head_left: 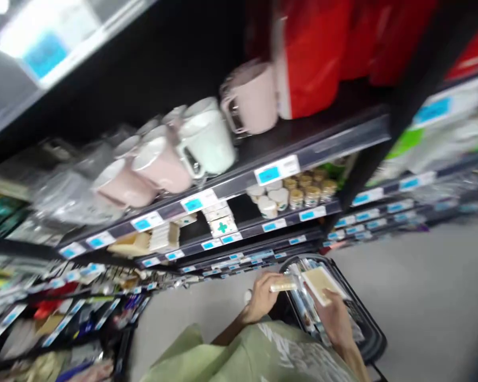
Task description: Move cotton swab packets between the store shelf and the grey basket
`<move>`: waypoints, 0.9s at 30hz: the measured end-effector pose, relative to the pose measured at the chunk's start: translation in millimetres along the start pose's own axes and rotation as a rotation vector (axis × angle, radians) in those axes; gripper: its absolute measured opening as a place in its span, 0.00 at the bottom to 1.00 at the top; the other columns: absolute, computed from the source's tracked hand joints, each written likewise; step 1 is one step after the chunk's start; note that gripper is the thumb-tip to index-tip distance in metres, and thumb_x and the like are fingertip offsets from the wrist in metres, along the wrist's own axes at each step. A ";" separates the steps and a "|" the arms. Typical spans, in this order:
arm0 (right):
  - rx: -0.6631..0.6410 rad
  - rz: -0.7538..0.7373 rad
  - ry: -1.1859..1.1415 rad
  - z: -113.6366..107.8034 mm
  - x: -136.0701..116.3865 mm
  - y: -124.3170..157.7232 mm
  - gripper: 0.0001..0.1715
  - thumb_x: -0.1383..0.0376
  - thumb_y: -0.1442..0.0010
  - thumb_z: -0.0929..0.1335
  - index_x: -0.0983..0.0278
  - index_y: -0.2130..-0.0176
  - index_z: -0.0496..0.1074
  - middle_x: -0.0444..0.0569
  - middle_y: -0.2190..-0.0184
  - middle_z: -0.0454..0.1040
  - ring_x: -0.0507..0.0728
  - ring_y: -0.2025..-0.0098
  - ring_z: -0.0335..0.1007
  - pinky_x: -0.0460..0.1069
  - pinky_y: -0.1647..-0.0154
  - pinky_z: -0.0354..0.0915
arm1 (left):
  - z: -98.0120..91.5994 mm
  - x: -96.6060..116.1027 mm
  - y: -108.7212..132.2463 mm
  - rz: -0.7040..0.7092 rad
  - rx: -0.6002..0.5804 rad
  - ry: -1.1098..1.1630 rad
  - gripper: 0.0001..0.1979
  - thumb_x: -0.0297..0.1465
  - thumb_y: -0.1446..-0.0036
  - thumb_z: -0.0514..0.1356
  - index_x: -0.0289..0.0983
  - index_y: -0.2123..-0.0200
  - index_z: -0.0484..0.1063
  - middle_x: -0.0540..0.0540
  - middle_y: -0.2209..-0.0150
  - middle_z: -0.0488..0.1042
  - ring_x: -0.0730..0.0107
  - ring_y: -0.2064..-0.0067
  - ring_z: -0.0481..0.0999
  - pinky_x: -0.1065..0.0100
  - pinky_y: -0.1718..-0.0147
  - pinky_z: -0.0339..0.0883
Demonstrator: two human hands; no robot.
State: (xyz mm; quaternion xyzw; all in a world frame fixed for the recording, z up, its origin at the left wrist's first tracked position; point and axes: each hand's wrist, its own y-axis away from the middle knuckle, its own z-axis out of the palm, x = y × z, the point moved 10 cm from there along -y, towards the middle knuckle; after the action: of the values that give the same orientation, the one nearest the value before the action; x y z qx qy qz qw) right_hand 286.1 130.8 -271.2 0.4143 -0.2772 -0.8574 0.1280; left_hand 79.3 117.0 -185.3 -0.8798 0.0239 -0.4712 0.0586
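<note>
Low in the view, my left hand is closed around a small flat pale yellow and white pack. My right hand grips a flat rectangular pack with a tan middle and a white border; what is in it I cannot make out. Both hands are above a black shopping basket with several packaged goods inside, blurred. The right forearm crosses over the basket's near part, hiding some of its contents.
A dark shelf unit stands ahead. Pink mugs and a pale green mug fill one shelf, with red bags beside them. Below are small jars and white boxes with a green cross. More shelves line the left. Grey floor lies right.
</note>
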 end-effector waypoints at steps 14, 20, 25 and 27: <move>-0.343 0.212 -0.006 137.6 25.1 63.9 0.26 0.61 0.59 0.73 0.59 0.57 0.78 0.53 0.56 0.82 0.68 0.58 0.80 0.58 0.63 0.76 | -165.9 -29.8 37.8 -0.418 0.643 1.032 0.36 0.35 0.57 0.76 0.40 0.45 0.67 0.41 0.44 0.76 0.60 0.43 0.75 0.58 0.39 0.64; -0.462 0.220 0.002 202.2 42.2 82.3 0.30 0.64 0.56 0.75 0.59 0.51 0.77 0.53 0.50 0.80 0.67 0.50 0.77 0.57 0.53 0.75 | -190.3 -40.7 35.0 -0.434 0.676 1.000 0.29 0.39 0.52 0.74 0.39 0.51 0.67 0.43 0.48 0.78 0.64 0.48 0.78 0.63 0.47 0.71; -0.495 0.166 0.022 235.5 44.0 91.4 0.25 0.60 0.50 0.72 0.59 0.51 0.77 0.53 0.50 0.80 0.70 0.44 0.72 0.64 0.43 0.70 | -214.0 -32.2 39.3 -0.348 0.698 0.747 0.21 0.38 0.49 0.72 0.38 0.66 0.62 0.48 0.63 0.79 0.68 0.61 0.80 0.69 0.59 0.73; -0.458 0.121 0.056 243.5 47.8 91.0 0.24 0.59 0.50 0.73 0.58 0.52 0.77 0.50 0.52 0.80 0.69 0.43 0.72 0.64 0.37 0.66 | -220.2 -21.5 40.3 -0.292 0.691 0.572 0.18 0.38 0.46 0.70 0.38 0.67 0.63 0.46 0.63 0.79 0.67 0.62 0.80 0.69 0.61 0.73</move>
State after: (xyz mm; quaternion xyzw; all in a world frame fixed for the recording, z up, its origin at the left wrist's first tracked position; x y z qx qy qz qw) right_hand 65.0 125.2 -126.4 0.3805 -0.0959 -0.8770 0.2774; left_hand -115.3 61.4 -87.2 -0.6378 -0.2434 -0.6781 0.2723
